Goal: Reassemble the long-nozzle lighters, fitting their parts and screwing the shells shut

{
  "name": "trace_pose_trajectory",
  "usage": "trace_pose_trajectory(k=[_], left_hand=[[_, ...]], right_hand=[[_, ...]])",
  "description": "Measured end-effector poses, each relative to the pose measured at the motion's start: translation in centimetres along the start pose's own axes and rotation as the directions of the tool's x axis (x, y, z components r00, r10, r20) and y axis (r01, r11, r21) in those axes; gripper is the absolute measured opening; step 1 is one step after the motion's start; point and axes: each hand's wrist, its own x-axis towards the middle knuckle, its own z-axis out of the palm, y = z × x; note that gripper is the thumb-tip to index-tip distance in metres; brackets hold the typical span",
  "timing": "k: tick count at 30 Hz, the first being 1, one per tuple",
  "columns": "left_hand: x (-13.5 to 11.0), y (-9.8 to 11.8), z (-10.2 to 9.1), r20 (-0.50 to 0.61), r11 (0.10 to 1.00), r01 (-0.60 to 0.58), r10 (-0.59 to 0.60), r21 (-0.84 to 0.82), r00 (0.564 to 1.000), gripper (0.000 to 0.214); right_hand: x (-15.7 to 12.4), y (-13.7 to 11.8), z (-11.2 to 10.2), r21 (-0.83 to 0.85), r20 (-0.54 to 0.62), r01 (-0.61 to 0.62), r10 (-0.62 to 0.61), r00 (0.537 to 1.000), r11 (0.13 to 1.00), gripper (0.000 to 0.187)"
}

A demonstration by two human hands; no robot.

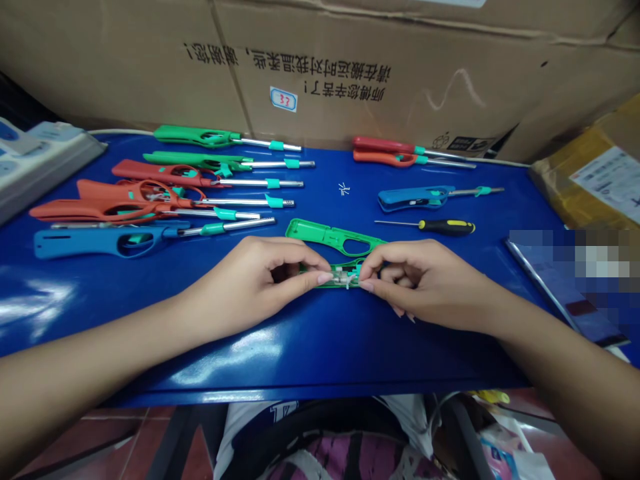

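Note:
Close in front of me lies an opened green gas lighter half, with a clear tank and small metal and teal inner parts showing in it. My left hand is closed on its left end, thumb and forefinger pinching at the clear tank. At the right end of those inner parts, my right hand is closed in a pinch; what lies between its fingertips is too small to make out. Just beyond my hands rests the other green casing half, its hollow side up.
Several green, red-orange and blue lighters lie in a group at left. Red lighters, a blue lighter and a screwdriver lie at right. A phone, a power strip and a cardboard box border the blue tabletop.

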Motion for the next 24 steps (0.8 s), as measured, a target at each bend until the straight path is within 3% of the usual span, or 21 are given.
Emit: trace_pose_trajectory(k=[8, 24], left_hand=[[-0.01, 0.18, -0.06, 0.004, 1.000, 0.013, -0.013, 0.011, 1.000, 0.021], [-0.02, -0.04, 0.09, 0.007, 1.000, 0.015, -0.015, -0.009, 1.000, 0.020]], right_hand=[[-0.09, -0.16, -0.04, 0.012, -0.001, -0.021, 0.021, 1.000, 1.000, 0.008], [0.03, -0.15, 0.15, -0.062, -0.037, 0.045, -0.048, 0.998, 0.997, 0.010]])
